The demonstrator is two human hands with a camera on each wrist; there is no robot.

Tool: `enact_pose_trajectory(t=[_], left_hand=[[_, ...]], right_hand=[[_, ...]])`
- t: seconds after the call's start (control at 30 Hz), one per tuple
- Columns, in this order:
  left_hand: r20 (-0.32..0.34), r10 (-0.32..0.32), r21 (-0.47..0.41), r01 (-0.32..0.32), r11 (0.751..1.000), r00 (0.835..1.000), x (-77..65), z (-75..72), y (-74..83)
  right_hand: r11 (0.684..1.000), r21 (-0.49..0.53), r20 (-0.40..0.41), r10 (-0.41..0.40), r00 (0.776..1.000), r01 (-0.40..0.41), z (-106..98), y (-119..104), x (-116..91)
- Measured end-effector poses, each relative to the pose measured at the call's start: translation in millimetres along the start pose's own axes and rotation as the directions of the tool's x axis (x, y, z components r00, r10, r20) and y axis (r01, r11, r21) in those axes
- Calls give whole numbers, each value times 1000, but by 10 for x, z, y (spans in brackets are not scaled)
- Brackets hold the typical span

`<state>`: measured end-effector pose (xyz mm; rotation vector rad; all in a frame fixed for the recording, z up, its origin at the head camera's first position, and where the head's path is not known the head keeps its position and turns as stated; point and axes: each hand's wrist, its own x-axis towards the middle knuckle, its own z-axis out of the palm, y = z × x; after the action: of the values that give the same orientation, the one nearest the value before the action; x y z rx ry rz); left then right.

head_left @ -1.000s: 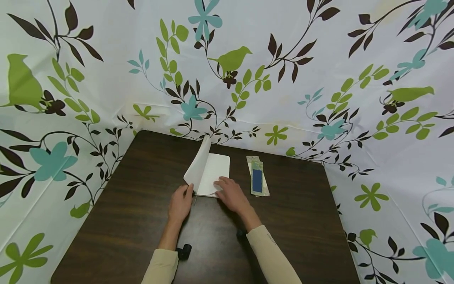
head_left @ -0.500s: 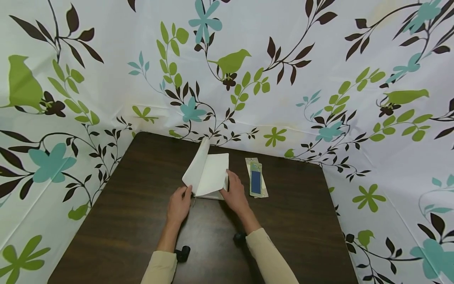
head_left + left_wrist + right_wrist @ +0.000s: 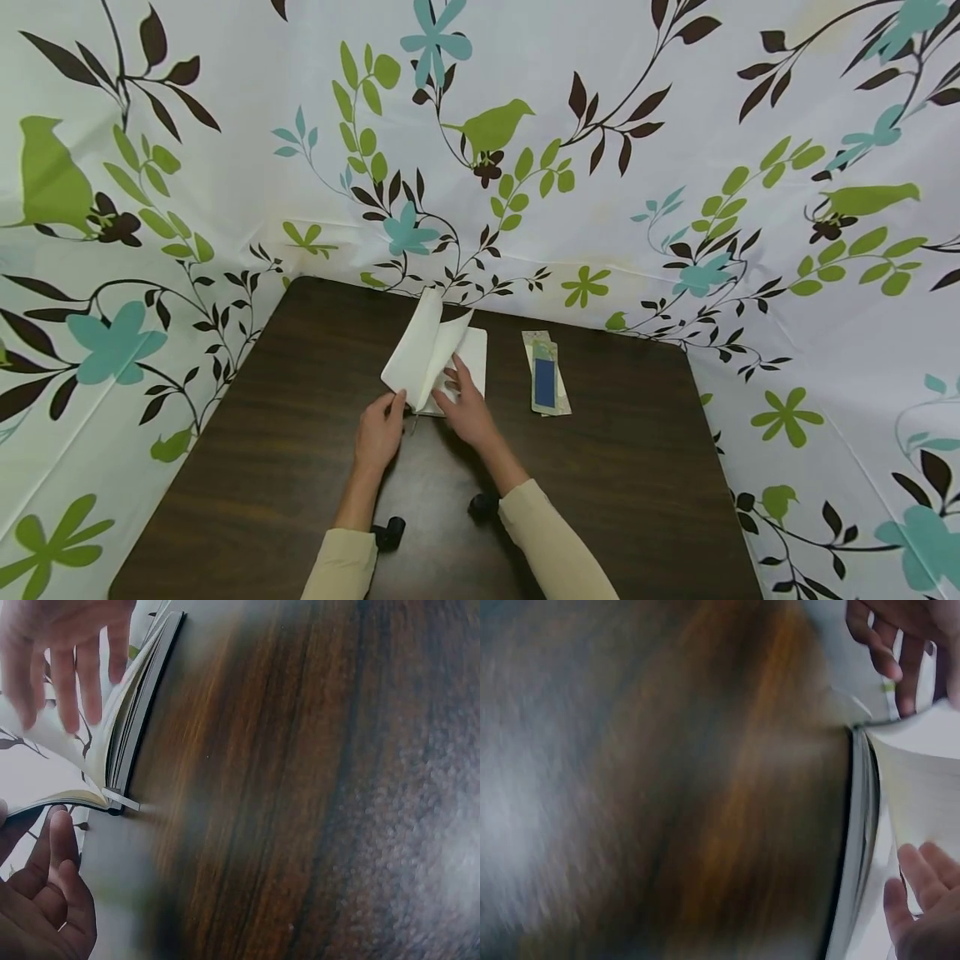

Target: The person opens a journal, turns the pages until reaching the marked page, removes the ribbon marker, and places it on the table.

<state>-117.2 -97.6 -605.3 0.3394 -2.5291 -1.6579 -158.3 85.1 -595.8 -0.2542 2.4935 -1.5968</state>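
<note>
A notebook [image 3: 411, 354] with white pages and a dark cover lies spread on the table, its left side raised. My left hand [image 3: 380, 429] pinches the lower edge of that raised side between thumb and fingers. A lifted page [image 3: 447, 346] stands partway over toward the left. Against its right face, my right hand [image 3: 471, 410] has its fingers extended. In the left wrist view, a short ribbon end [image 3: 121, 799] pokes out at the bottom of the spine.
Right of the notebook, a narrow patterned card with a blue panel [image 3: 544, 382] lies over a paler slip [image 3: 564, 404]. Behind the dark wooden table [image 3: 622, 483] hangs a white cloth [image 3: 525, 50] printed with leaves and birds.
My right hand reached the right page edge, lifted that page and moved left with it, uncovering the page beneath. My left hand has stayed at the raised side's lower edge.
</note>
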Motion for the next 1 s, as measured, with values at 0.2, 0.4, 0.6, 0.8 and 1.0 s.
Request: enact_pose_trajectory(t=[0.2, 0.4, 0.6, 0.8, 1.0], left_hand=[[54, -10, -80, 14, 997, 998, 15, -2, -14], [90, -11, -81, 18, 997, 996, 23, -17, -28], [117, -62, 85, 52, 995, 991, 49, -37, 13], [145, -107, 224, 73, 972, 984, 175, -43, 31], [156, -120, 245, 79, 966, 981, 224, -15, 41]], right_hand=[[976, -208, 114, -47, 992, 70, 127, -16, 1], [889, -427, 185, -92, 978, 165, 166, -8, 38], [860, -473, 198, -109, 974, 192, 189, -16, 48], [828, -525, 197, -108, 975, 197, 223, -35, 10], [801, -558, 212, -117, 970, 218, 153, 32, -19]])
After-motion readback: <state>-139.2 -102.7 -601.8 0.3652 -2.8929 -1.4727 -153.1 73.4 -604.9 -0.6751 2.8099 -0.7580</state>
